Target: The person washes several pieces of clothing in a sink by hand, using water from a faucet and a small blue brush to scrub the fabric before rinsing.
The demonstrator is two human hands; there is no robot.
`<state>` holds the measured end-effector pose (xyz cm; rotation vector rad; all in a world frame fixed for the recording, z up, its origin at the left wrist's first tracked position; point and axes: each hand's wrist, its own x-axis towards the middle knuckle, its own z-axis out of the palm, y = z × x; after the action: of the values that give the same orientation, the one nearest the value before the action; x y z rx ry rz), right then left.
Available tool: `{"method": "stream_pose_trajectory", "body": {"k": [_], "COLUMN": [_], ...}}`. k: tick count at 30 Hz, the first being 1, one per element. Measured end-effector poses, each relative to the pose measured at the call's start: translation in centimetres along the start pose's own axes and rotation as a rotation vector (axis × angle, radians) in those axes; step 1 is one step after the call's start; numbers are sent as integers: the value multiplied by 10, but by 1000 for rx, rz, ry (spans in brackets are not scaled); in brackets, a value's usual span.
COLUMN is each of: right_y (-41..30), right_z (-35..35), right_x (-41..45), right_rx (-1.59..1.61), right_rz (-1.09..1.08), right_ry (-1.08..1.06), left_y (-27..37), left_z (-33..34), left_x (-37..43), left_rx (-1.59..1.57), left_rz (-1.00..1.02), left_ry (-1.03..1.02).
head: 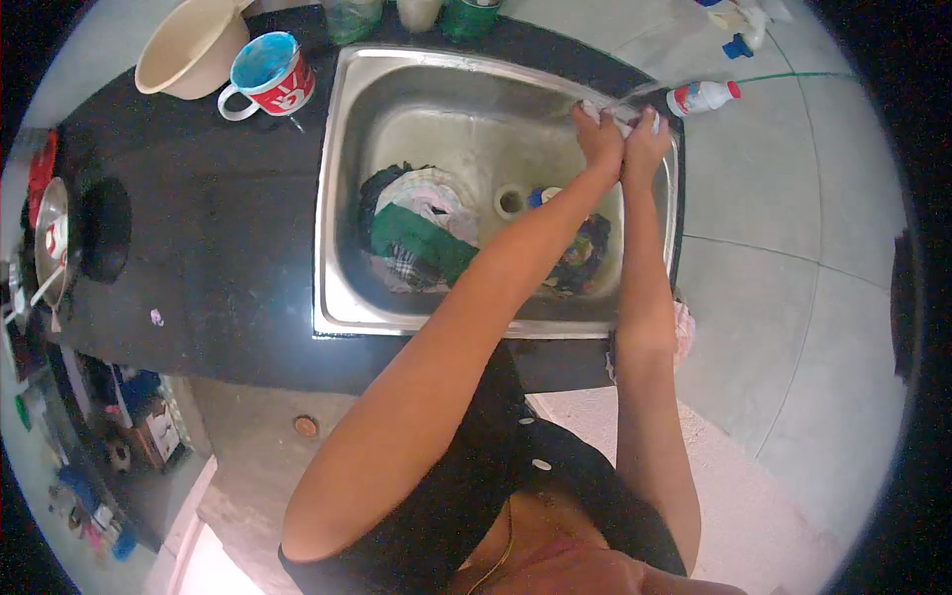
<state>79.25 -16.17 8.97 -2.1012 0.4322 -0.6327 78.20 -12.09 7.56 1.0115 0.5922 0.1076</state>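
Note:
At the back right corner of the steel sink [338, 186], my left hand [599, 141] and my right hand [645, 145] are side by side, both gripping a wet whitish cloth [623, 125]. Most of that cloth is hidden by the fingers. At the left of the basin lies a heap of wet laundry, with a green cloth [416, 238], a pale cloth [424, 186] and a dark checked piece. Another dark multicoloured cloth [584, 256] is under my left forearm. Between them are the drain opening [512, 201] and a small blue and white object [549, 196].
A beige plastic basin [186, 52] and a red and white mug [277, 78] with blue inside stand on the black countertop [208, 223]. Several containers stand behind the sink. A white bottle with a red cap [703, 98] lies right of the sink. A metal pan [52, 238] is far left.

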Motion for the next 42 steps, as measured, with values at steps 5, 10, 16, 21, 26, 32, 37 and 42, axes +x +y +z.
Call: {"method": "stream_pose_trajectory", "body": {"k": [5,10,16,21,26,32,37,42], "right_y": [29,55,39,37,61,97,126,129], "right_z": [-4,-37,-90,-95,-80,-40,-36,-41], "right_x": [-19,-31,29,115,109,-60,-124,-130], "right_rx": [314,673,-157,228,-23,-449,-569,-676], "right_rz": [189,803,-107,17,-99,-504,-512,-301], "right_ry": [19,-310,-578,-243,48,-922,-714,-642], "left_y": [-12,-23,-30,-9,14,34,58,54], "left_z": [-20,-60,-145,-235,-275,-267,-222,-209], "left_x": [-7,-23,-19,19,31,58,66,87], "left_rx": [102,502,780,1666,1746,1711,1163,1398], "left_rz": [241,355,220,630,717,265,586,578], "left_ry": [-24,-459,-637,-590,-374,-563,-694,-709]}}
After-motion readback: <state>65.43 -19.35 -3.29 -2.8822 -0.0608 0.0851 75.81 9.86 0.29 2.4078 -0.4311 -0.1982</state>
